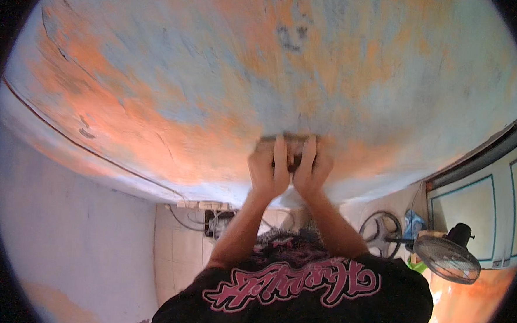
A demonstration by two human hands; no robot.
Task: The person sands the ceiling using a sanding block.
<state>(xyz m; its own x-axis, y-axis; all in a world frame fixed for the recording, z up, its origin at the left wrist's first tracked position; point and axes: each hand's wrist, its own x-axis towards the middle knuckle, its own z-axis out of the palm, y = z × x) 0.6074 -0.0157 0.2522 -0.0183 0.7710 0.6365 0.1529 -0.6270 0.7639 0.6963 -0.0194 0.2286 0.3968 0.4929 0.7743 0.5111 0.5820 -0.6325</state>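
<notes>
My left hand (264,170) and my right hand (315,173) are side by side in front of my chest, both gripping a flat, dark-edged hand tool (293,145). My thumbs lie parallel along its near side, while the other fingers curl round its two ends. Motion blur hides what kind of tool it is. Its far edge appears to rest against a wall (227,85) patched with orange, pale blue and grey paint. Around the tool the surface is greyish, with stronger orange to its left.
A cable (88,148) runs along the wall's left side to a power strip (203,204) with several cords. At lower right are a pedestal fan (446,259) and its round base (380,233). Behind them stands a pale door (466,216) with teal outlines.
</notes>
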